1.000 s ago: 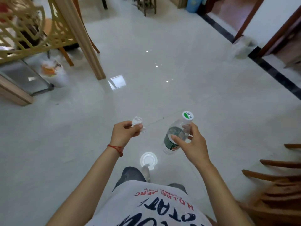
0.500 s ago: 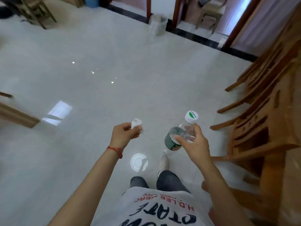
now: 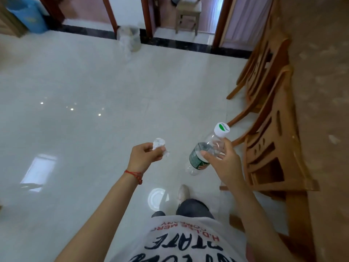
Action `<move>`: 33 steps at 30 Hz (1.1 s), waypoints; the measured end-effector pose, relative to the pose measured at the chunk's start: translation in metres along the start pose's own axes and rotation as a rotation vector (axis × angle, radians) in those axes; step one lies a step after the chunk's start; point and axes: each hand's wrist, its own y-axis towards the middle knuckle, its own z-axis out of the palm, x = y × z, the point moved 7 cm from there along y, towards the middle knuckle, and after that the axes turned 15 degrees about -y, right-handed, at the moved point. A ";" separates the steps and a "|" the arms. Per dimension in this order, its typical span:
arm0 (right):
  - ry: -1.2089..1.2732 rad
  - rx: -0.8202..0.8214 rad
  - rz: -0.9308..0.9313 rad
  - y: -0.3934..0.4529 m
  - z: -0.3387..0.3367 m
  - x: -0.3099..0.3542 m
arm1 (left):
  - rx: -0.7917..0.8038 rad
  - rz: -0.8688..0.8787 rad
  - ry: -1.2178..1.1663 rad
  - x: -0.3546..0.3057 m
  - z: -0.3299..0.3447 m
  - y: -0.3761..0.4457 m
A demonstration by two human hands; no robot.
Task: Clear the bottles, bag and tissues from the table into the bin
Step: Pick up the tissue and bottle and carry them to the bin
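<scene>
Pale glossy floor tiles point(image 3: 94, 82) fill most of the view, with two wooden chairs point(image 3: 272, 118) lined up along the right side. One crumpled white tissue point(image 3: 159, 143) is pinched in the curled fingers of the left hand point(image 3: 146, 156). One clear plastic bottle point(image 3: 204, 152), white-capped and green-labelled, is gripped around its upper body by the right hand point(image 3: 223, 161) and tilted. One translucent bin point(image 3: 129, 37) is seen far ahead by a doorway, well apart from both hands.

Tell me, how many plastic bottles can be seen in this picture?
1. The plastic bottle, with a white cap and a green label, is held tilted in the right hand, above the floor. Other bottles may be outside the view.
</scene>
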 end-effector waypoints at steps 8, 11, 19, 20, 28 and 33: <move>-0.024 -0.039 0.012 0.099 -0.032 0.024 | 0.043 -0.001 0.005 -0.045 0.053 0.088; -0.016 -0.047 0.026 0.137 -0.034 0.032 | 0.049 -0.020 0.010 -0.058 0.063 0.125; -0.043 -0.164 0.033 0.267 -0.036 0.082 | 0.094 -0.034 0.017 -0.118 0.094 0.266; -0.041 -0.180 0.036 0.284 -0.036 0.091 | 0.102 -0.026 0.017 -0.129 0.098 0.285; 0.002 -0.179 0.098 0.395 -0.036 0.134 | 0.170 -0.029 0.073 -0.194 0.137 0.413; -0.037 -0.204 0.134 0.469 -0.050 0.138 | 0.194 -0.069 0.036 -0.215 0.179 0.481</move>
